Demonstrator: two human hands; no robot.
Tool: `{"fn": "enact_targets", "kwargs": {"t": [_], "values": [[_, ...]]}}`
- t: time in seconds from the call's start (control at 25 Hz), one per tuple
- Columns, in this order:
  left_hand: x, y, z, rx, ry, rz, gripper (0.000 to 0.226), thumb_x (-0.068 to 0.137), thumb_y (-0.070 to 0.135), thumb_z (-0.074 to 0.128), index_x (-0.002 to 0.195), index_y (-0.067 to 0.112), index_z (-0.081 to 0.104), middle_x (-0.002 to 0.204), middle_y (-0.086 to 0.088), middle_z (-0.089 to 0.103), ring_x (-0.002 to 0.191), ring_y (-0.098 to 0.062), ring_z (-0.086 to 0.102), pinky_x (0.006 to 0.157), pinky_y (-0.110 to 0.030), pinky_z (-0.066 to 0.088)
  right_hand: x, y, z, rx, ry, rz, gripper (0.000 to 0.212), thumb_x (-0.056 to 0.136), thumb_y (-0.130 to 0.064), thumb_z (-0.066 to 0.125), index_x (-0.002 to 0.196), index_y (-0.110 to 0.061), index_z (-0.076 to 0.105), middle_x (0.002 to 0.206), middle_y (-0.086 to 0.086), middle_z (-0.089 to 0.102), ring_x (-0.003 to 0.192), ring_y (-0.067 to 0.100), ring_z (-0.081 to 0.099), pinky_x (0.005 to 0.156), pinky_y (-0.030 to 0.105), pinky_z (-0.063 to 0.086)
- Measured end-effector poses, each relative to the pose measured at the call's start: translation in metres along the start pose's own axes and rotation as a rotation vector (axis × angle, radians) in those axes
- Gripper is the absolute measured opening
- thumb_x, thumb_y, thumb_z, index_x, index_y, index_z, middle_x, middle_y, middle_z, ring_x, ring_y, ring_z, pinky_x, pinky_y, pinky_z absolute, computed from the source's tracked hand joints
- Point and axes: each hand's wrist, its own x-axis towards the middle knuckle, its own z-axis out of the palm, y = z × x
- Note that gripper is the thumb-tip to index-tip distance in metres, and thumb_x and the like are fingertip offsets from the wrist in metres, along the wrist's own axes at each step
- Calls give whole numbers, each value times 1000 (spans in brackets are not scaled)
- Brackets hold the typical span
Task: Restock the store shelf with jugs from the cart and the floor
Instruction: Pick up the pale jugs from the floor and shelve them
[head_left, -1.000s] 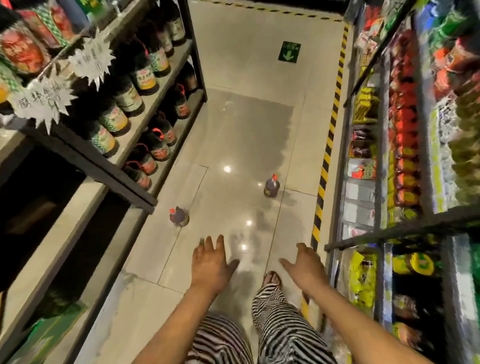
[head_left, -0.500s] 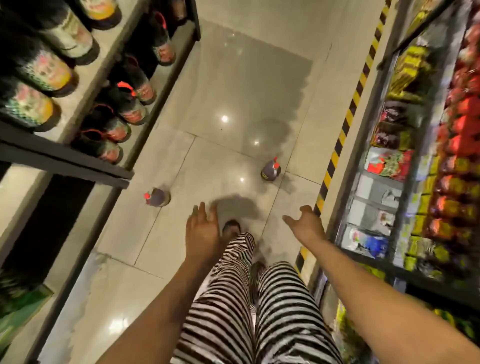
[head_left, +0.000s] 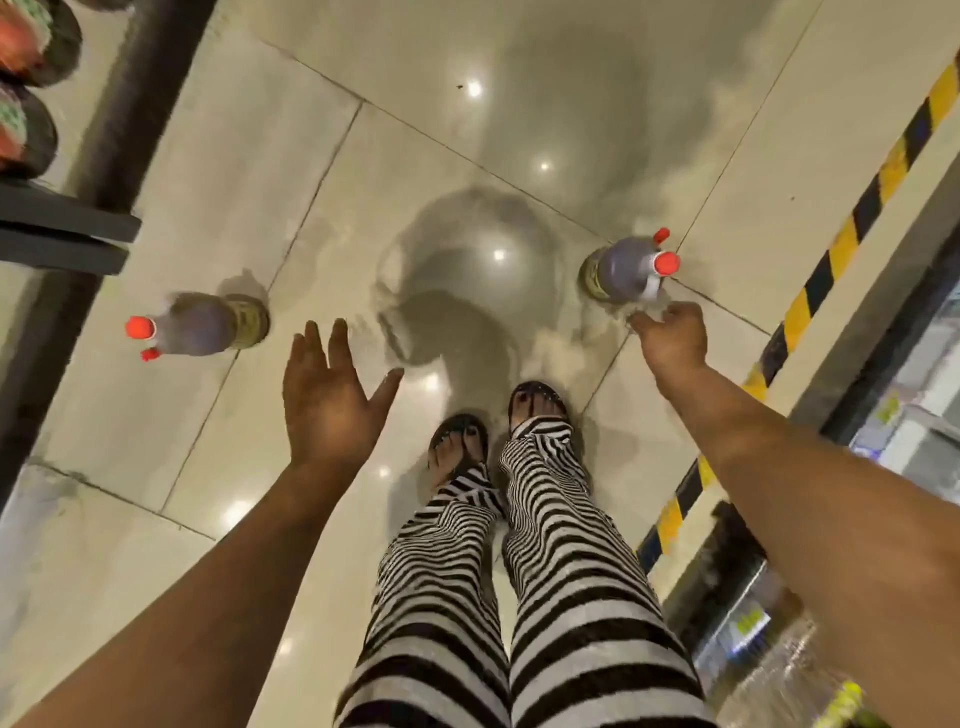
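- Jugs are what we're after: two stand on the floor and neither is picked up. By my reckoning this round of restocking has only got as far as the reach.
- Nearest to us is the left grip, with fingers straight and spread, holding nothing, hanging above the floor.
- The right grip is stretched further out, fingers loosely curled, and it's empty too.
- The right jug stands upright, its red cap just beyond those fingertips. Touching or just short, I can't tell.
- The left jug is upright as well, out past the left grip's outer side and clearly apart from it.
- Farther back on the left, the shelf already carries labelled bottles, which are blurred. No cart in sight.
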Motion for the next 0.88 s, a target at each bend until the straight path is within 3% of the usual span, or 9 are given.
{"fn": "enact_targets", "kwargs": {"t": [0.08, 0.2, 0.32, 0.44, 0.56, 0.68, 0.8, 0.88], "values": [[16, -18, 34, -29, 2, -42, 82, 87, 56, 53, 146, 5, 28, 152, -27, 25, 142, -39, 21, 117, -46, 21, 30, 4, 34, 155, 100, -29, 40, 82, -19, 68, 114, 2, 55, 107, 14, 62, 96, 26, 58, 71, 24, 40], [18, -34, 61, -102, -1, -97, 79, 88, 54, 53, 145, 5, 30, 151, -26, 27, 142, -38, 23, 116, -44, 21, 51, 3, 61, 372, 235, 2, 15, 85, -17, 62, 96, -6, 63, 92, 7, 62, 83, 20, 56, 74, 29, 46], [5, -40, 63, -172, 7, -174, 79, 88, 57, 50, 145, 6, 31, 152, -23, 28, 143, -34, 22, 117, -43, 21, 45, -9, 68, 485, 180, 27, 7, 89, -19, 61, 88, -12, 63, 87, 4, 60, 80, 17, 55, 73, 27, 47], [-9, -44, 41, -250, 9, -296, 80, 87, 59, 50, 147, 11, 26, 156, -18, 22, 145, -30, 17, 118, -42, 18, 15, -27, 70, 330, 69, -111, 13, 87, -22, 64, 81, -11, 61, 78, 8, 54, 73, 16, 50, 68, 24, 41], [-9, -59, 12, -277, 78, -383, 83, 87, 59, 51, 149, 11, 23, 157, -18, 19, 146, -31, 15, 118, -43, 17, -25, -35, 82, 155, -63, -206, 32, 84, -30, 68, 64, -9, 55, 67, 10, 46, 66, 17, 42, 64, 28, 35], [13, -89, -12, -343, 178, -532, 90, 84, 59, 57, 149, 9, 21, 156, -19, 19, 146, -31, 15, 118, -42, 18, -69, -49, 104, -18, -246, -301, 38, 80, -36, 72, 59, -8, 57, 61, 7, 52, 60, 15, 44, 60, 30, 35], [43, -135, -17, -367, 247, -635, 93, 81, 56, 63, 148, 7, 22, 154, -19, 24, 144, -31, 19, 118, -41, 20, -107, -84, 135, -138, -400, -399, 39, 88, -21, 65, 51, -19, 52, 49, -2, 50, 45, 3, 43, 55, 25, 31], [66, -162, -8, -369, 275, -604, 91, 80, 50, 68, 147, 6, 24, 153, -16, 30, 142, -31, 25, 117, -42, 23, -122, -99, 157, -157, -535, -509, 41, 91, -6, 56, 53, -19, 57, 45, -12, 53, 42, -2, 51, 51, 21, 35]]}}
